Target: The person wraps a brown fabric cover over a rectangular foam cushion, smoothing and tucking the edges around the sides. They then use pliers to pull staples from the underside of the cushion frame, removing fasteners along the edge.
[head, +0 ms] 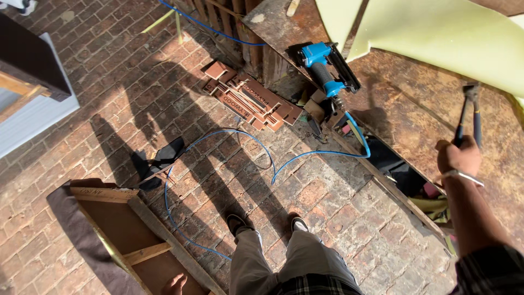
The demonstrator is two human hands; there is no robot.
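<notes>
- The right hand (457,157) is closed around the handles of a pair of pincers (470,112), held over the worn wooden workbench (415,117).
- The left hand (176,284) shows only at the bottom edge (mostly cut off), resting on a wooden frame (125,229); how far it is spread I cannot tell.
- A blue pneumatic stapler (326,71) lies on the workbench, well apart from the pincers, its blue air hose (256,147) looping across the brick floor (109,104).
- Yellow-green foam sheet (447,38) lies on the bench's far side.
- Plywood offcuts (248,101) lie stacked beside the bench.
</notes>
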